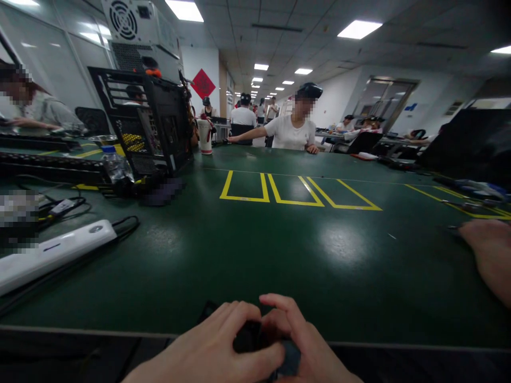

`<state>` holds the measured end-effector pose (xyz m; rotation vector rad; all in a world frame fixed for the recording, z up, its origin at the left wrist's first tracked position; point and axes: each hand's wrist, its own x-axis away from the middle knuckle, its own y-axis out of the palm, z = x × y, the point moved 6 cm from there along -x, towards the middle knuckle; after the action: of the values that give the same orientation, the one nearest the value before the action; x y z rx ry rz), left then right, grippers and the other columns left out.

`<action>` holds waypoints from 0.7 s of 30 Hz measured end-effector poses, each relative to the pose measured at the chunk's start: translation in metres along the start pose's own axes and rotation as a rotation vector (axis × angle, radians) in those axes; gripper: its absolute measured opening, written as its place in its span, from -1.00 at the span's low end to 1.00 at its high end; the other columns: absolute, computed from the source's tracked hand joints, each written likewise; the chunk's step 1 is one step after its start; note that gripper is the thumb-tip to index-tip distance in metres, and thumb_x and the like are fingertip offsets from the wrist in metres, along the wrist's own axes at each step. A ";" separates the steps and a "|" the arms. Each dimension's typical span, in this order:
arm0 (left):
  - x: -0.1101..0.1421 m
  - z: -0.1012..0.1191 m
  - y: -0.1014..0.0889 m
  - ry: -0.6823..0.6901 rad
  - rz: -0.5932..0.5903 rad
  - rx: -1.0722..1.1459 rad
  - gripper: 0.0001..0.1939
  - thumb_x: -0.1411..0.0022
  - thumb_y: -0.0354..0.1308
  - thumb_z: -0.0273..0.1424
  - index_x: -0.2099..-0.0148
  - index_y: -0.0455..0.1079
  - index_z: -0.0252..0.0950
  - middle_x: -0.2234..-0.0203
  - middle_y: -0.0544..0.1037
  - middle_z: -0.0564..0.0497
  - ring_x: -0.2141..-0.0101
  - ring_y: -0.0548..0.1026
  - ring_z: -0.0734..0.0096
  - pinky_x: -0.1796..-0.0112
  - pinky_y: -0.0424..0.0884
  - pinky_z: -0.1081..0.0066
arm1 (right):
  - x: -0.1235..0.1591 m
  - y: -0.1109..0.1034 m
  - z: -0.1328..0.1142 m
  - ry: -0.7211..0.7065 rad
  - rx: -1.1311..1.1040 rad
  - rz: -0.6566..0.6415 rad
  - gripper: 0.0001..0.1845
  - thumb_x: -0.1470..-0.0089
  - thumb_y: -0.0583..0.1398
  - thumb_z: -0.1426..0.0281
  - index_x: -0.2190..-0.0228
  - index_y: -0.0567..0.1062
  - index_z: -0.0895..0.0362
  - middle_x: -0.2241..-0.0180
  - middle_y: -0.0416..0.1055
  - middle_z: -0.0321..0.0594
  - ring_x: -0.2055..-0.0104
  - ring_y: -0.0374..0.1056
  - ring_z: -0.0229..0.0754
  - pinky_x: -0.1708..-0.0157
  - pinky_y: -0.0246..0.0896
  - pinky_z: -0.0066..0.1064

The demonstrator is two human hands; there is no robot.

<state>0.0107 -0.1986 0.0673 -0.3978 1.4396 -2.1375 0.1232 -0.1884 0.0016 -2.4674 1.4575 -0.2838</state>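
Note:
At the near edge of the green table, my left hand (211, 343) is closed around a small black object (247, 337). Its fingers cover most of that object, so its kind does not show. My right hand (309, 346) meets it from the other side, fingers curled round the object, index finger raised at the top. Below the left thumb, a dark blue-grey surface (291, 359) shows against the right palm. Whether it belongs to the black object I cannot tell. A dark corner (208, 310) peeks out beyond the left knuckles.
Yellow tape outlines (244, 200) mark the green table (255, 244). At left lie a white power strip (59, 252), a water bottle (115, 165) and a black computer case (159, 122). Another person's hand (489, 244) rests at right. A person (291, 130) sits opposite.

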 end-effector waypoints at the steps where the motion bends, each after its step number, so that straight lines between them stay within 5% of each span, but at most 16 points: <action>1: 0.003 -0.002 0.003 -0.011 0.024 0.001 -0.65 -0.13 0.06 -0.37 0.02 0.21 0.04 0.13 0.35 0.07 0.23 0.39 0.40 0.29 0.38 0.50 | -0.003 0.004 0.000 0.000 -0.006 -0.016 -0.18 0.33 0.31 0.29 0.03 0.05 0.06 0.33 0.43 -0.22 0.31 0.38 -0.18 0.30 0.23 -0.35; 8: 0.017 -0.013 0.013 -0.022 0.265 -0.145 -0.75 -0.06 0.06 -0.49 0.21 0.33 -0.05 0.22 0.44 0.08 0.22 0.42 0.38 0.23 0.40 0.47 | -0.016 0.024 -0.014 -0.061 0.023 0.006 -0.22 0.27 0.28 0.25 0.02 0.08 0.08 0.26 0.44 -0.14 0.27 0.39 -0.14 0.26 0.27 -0.31; 11: 0.037 -0.027 0.009 -0.032 0.292 -0.173 -0.69 0.00 0.08 -0.49 0.18 0.30 -0.05 0.14 0.39 0.07 0.20 0.41 0.38 0.26 0.42 0.51 | -0.009 0.009 -0.017 -0.124 0.049 0.095 -0.15 0.30 0.29 0.13 -0.01 0.08 0.06 0.15 0.40 -0.08 0.20 0.38 -0.10 0.21 0.28 -0.27; 14: 0.068 -0.058 -0.007 -0.139 0.418 -0.197 -0.65 0.01 0.03 -0.49 0.13 0.26 -0.08 0.12 0.33 0.02 0.19 0.39 0.36 0.25 0.42 0.47 | 0.017 -0.051 -0.008 -0.134 0.211 0.511 -0.36 0.13 0.19 0.14 0.01 0.15 0.04 0.08 0.34 -0.05 0.17 0.36 -0.11 0.18 0.27 -0.25; 18: 0.118 -0.121 -0.042 -0.410 0.665 -0.204 -0.75 -0.08 -0.04 -0.31 0.15 0.24 0.09 0.19 0.28 0.15 0.20 0.34 0.32 0.21 0.36 0.28 | 0.069 -0.141 0.018 -0.069 0.319 1.130 -0.60 0.03 0.11 0.19 0.14 0.31 0.06 0.24 0.42 -0.13 0.24 0.37 -0.14 0.18 0.24 -0.21; 21: 0.145 -0.163 -0.059 -0.501 0.682 -0.269 -0.65 -0.09 -0.05 -0.22 0.07 0.12 0.33 0.22 0.25 0.28 0.19 0.30 0.29 0.12 0.26 0.17 | 0.090 -0.175 0.037 -0.091 0.155 1.377 -0.71 0.05 0.14 0.21 0.27 0.38 0.09 0.34 0.42 -0.19 0.32 0.37 -0.21 0.16 0.22 -0.22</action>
<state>-0.2065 -0.1400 0.0512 -0.4227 1.3132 -1.2059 0.3222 -0.1819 0.0257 -0.8987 2.4911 0.0201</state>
